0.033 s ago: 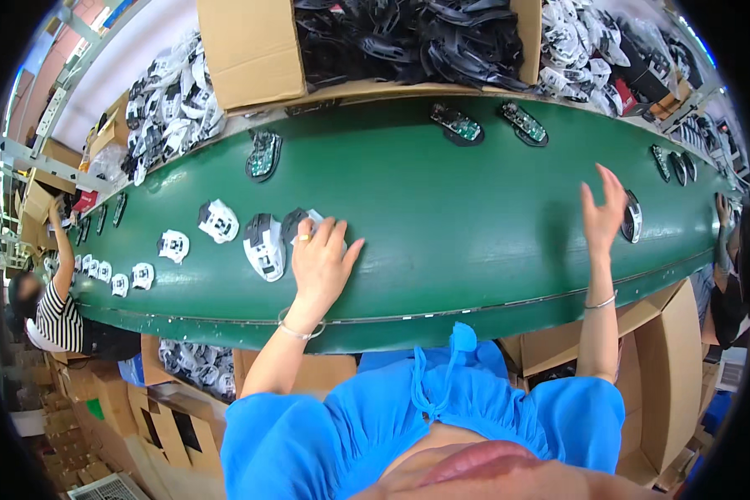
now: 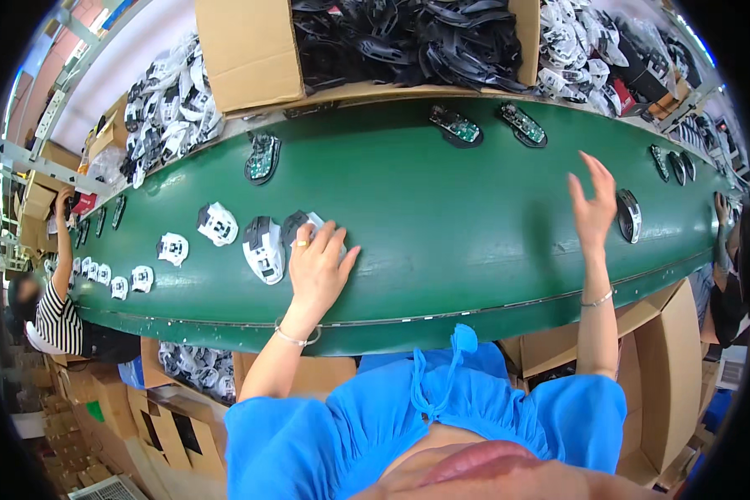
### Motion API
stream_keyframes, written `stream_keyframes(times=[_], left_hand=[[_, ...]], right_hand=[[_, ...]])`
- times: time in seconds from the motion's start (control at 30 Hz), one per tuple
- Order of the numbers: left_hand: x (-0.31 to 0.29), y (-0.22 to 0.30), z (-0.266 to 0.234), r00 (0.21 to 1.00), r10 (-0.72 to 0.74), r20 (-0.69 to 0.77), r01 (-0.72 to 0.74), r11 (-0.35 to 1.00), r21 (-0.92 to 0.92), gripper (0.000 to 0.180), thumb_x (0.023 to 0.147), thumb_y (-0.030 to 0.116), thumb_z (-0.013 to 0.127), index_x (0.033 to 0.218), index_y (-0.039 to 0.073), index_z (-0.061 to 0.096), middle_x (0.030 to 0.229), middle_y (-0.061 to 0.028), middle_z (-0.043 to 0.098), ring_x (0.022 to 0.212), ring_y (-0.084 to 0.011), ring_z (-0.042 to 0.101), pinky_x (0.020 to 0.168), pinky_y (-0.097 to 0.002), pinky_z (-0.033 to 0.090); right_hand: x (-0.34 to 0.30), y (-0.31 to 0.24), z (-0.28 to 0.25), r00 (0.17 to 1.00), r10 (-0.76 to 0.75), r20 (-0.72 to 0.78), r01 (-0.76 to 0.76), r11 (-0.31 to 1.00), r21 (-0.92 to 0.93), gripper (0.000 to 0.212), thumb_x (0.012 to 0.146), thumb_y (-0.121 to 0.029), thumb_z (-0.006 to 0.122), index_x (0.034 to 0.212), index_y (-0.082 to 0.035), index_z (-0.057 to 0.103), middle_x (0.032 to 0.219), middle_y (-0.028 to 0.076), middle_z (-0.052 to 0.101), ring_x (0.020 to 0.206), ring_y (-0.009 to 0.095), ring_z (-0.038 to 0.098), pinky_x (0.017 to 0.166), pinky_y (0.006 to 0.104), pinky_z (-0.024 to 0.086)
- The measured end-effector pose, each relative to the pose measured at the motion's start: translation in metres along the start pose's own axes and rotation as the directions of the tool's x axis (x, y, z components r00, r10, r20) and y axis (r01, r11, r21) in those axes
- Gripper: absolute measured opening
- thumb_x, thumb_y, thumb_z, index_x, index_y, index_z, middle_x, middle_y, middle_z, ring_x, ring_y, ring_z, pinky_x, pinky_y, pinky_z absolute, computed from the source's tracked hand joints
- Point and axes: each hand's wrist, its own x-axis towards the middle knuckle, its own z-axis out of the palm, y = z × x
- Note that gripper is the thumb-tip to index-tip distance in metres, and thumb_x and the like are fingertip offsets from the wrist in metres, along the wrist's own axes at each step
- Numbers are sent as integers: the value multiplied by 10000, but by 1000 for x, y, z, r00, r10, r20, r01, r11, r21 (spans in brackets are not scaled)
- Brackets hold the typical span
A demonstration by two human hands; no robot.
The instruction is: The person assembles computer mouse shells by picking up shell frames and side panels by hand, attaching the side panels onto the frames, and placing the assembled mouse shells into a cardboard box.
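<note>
My left hand (image 2: 318,262) lies palm down over a dark-and-white computer mouse shell (image 2: 295,222), its fingers bent around the shell. Most of that shell is hidden under the hand. Just left of it on the green belt (image 2: 442,225) rests another grey-and-white mouse shell (image 2: 264,252). My right hand (image 2: 593,208) hovers above the belt at the right, fingers apart and nothing in them. Close beside it, to the right, sits a black-and-white mouse part (image 2: 630,217), not touched by the hand.
Black mouse bases with green circuit boards (image 2: 262,158) lie along the belt's far side. More white shells (image 2: 172,247) trail off leftward. A carton of black parts (image 2: 408,42) stands behind the belt. Co-workers work at the left (image 2: 58,317) and right ends; an open carton (image 2: 671,375) is at near right.
My right hand has shifted slightly left and away from me, so the black-and-white mouse part shows more fully. My left hand has moved very slightly left, still over the shell.
</note>
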Motion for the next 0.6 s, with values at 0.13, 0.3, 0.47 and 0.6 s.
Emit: stream_keyframes(times=[0.13, 0.3, 0.47, 0.6], left_hand=[[-10, -17, -9, 986, 158, 51, -146, 970, -196, 336, 673, 103, 775, 979, 44, 650, 1046, -86, 642, 935, -320, 551, 806, -384, 473], [-1, -10, -22, 992, 66, -109, -103, 921, -376, 414, 700, 53, 744, 1099, 32, 637, 1095, -122, 632, 1002, -324, 563, 856, -402, 468], [-7, -9, -20, 957, -276, -86, 260, 951, -168, 464, 749, 156, 725, 1159, -6, 581, 1056, -161, 604, 949, -342, 570, 800, -403, 478], [-8, -18, -11, 905, -421, 69, 419, 907, 37, 622, 817, 491, 646, 1078, -70, 579, 898, -194, 574, 713, -381, 617, 566, -438, 491]], right_hand=[[76, -98, 51, 978, -174, 119, 106, 892, 439, 257, 809, -70, 672, 1066, -82, 677, 1025, 99, 656, 951, 245, 626, 846, 311, 487], [189, -94, 145, 868, -488, 95, 484, 873, 63, 223, 820, -104, 631, 1039, -80, 671, 1008, 90, 651, 950, 278, 602, 829, 356, 485], [220, -80, 184, 769, -537, 347, 565, 825, 25, 192, 839, -204, 615, 972, -89, 691, 980, 89, 652, 968, 279, 588, 826, 379, 483], [220, -76, 193, 911, -342, 232, 321, 939, 123, 153, 822, -182, 652, 944, -107, 708, 900, 79, 687, 847, 251, 650, 764, 319, 512]])
